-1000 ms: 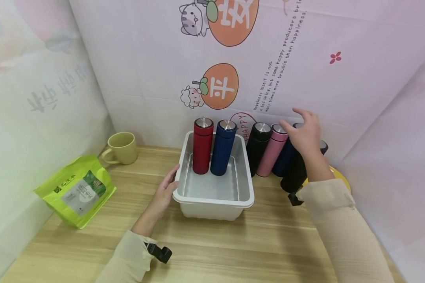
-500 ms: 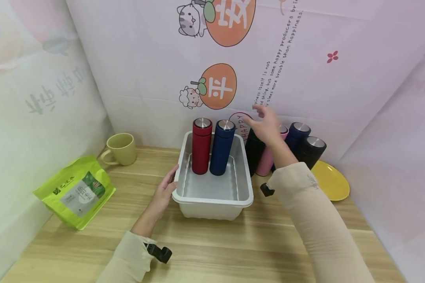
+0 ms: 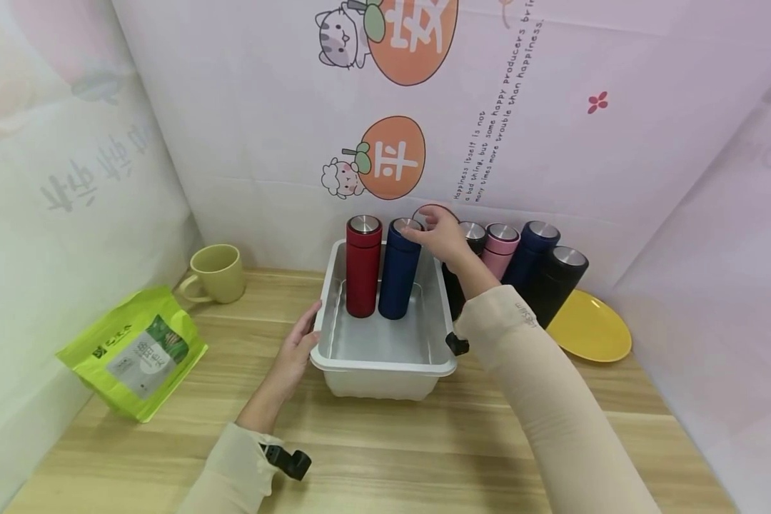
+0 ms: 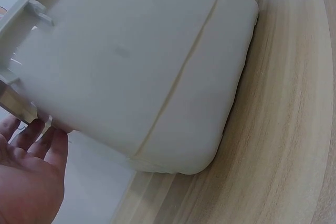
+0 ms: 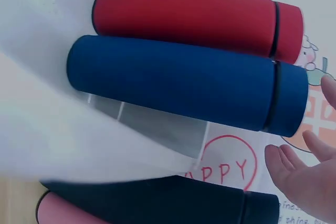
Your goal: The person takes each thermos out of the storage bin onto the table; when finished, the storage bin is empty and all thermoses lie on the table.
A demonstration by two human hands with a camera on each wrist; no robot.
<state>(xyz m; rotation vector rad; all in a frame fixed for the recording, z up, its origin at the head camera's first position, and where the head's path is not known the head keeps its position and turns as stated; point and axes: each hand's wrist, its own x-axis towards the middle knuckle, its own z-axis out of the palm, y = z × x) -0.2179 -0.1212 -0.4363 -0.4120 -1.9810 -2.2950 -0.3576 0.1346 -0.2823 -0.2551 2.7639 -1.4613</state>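
Observation:
A white plastic tub (image 3: 382,367) stands on the table. Inside it, a red thermos bottle (image 3: 363,275) and a blue thermos bottle (image 3: 399,278) stand upright side by side; both also show in the right wrist view. My left hand (image 3: 295,346) touches the tub's left side near the rim; in the left wrist view its fingers (image 4: 55,148) lie against the outer wall. Beside the blue bottle's lid is my right hand (image 3: 446,235), thumb and fingers spread. The right wrist view shows a gap between that hand (image 5: 307,169) and the blue bottle (image 5: 189,82).
Right of the tub stand a black thermos (image 3: 472,232), a pink one (image 3: 501,246), a dark blue one (image 3: 532,257) and another black one (image 3: 555,282). A yellow plate (image 3: 594,328) lies beyond them. At left are a yellow mug (image 3: 221,275) and a green pouch (image 3: 138,357).
My right hand has moved left from above the bottles on the right, past the black thermos, to the blue bottle in the tub. My left hand stays at the tub.

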